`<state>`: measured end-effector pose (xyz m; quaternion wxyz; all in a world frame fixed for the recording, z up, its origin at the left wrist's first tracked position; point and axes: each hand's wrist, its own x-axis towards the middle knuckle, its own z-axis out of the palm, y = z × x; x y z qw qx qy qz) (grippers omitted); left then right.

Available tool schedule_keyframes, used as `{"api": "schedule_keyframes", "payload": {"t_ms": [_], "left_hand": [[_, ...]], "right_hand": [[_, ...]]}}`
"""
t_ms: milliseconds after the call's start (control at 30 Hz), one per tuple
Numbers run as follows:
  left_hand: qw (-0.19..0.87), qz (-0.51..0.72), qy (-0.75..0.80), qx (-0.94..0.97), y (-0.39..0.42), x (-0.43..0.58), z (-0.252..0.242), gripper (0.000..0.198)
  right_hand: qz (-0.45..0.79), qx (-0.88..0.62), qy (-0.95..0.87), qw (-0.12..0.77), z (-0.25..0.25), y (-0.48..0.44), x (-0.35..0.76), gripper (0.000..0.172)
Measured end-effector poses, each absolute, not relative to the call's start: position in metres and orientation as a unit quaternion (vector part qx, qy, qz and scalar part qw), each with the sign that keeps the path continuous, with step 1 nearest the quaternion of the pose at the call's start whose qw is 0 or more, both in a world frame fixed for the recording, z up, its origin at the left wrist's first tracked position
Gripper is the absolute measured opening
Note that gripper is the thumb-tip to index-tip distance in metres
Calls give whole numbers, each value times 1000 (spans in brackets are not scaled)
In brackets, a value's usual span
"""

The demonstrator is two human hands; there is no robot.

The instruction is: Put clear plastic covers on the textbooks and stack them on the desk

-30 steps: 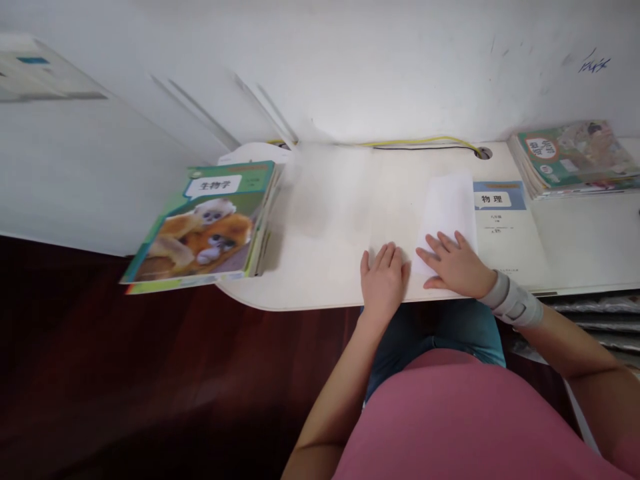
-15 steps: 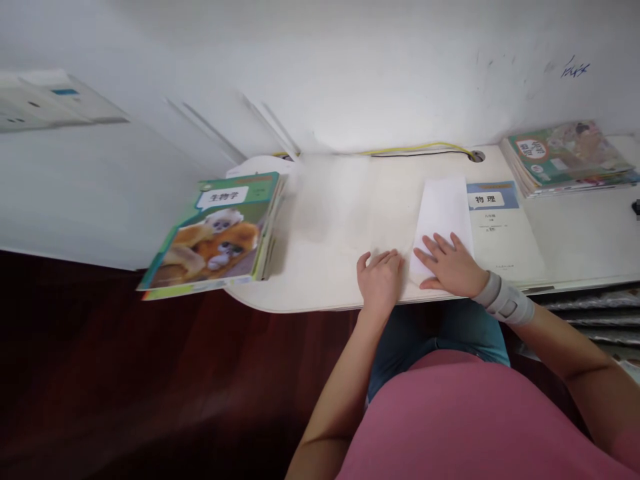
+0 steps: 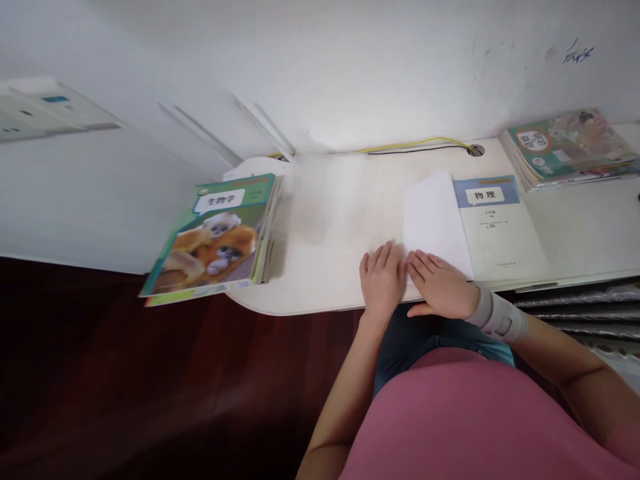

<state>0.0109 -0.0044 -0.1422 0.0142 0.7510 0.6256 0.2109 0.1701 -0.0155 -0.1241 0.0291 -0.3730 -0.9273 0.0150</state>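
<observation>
A physics textbook (image 3: 503,237) with a blue band across its cover lies face up on the white desk. A blank white sheet (image 3: 434,217) extends from its left side; whether it is loose or joined to the book, I cannot tell. My right hand (image 3: 443,287), with a grey wrist wrap, lies flat over the sheet's lower left corner, thumb stretched toward the desk's front edge. Just left of the sheet, my left hand (image 3: 383,280) rests palm down, fingers extended and its far side close to the sheet's edge. Neither hand grips anything visible.
A stack of books topped by a biology textbook (image 3: 215,240) overhangs the desk's (image 3: 320,267) rounded left end. Another book stack (image 3: 570,147) stands at the back right. Yellow and black cables (image 3: 415,145) run along the wall to a desk hole (image 3: 476,151).
My right hand has slid left and nearer the front edge, closer to my left hand. The white sheet now spreads further left, and more of the textbook's cover shows. My left hand's fingers have straightened.
</observation>
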Motion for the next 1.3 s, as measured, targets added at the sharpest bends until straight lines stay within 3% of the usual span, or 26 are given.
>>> {"api": "schedule_keyframes", "payload": {"t_ms": [167, 300, 467, 600, 833, 1100, 1200, 1300], "left_hand": [[1, 145, 599, 787, -7, 11, -143, 42], [-20, 149, 596, 789, -8, 11, -144, 40], [-22, 161, 595, 787, -9, 10, -146, 39], [-11, 164, 594, 788, -8, 9, -146, 43], [4, 161, 582, 797, -7, 9, -145, 46], [4, 166, 581, 797, -8, 8, -145, 42], [9, 172, 584, 793, -9, 6, -146, 42], [8, 190, 588, 786, -9, 6, -146, 41]], "right_hand": [[95, -260, -960, -32, -93, 21, 189, 63], [45, -332, -942, -36, -76, 84, 193, 44], [-16, -420, -902, -97, -96, 131, 184, 64], [-22, -433, -896, -92, -118, 127, 179, 76], [-18, -429, -901, -62, -130, 124, 178, 80], [37, -440, -892, -100, -114, 129, 167, 81], [85, -417, -904, -29, -107, 141, 184, 67], [96, -489, -854, 149, -108, 159, 222, 66]]}}
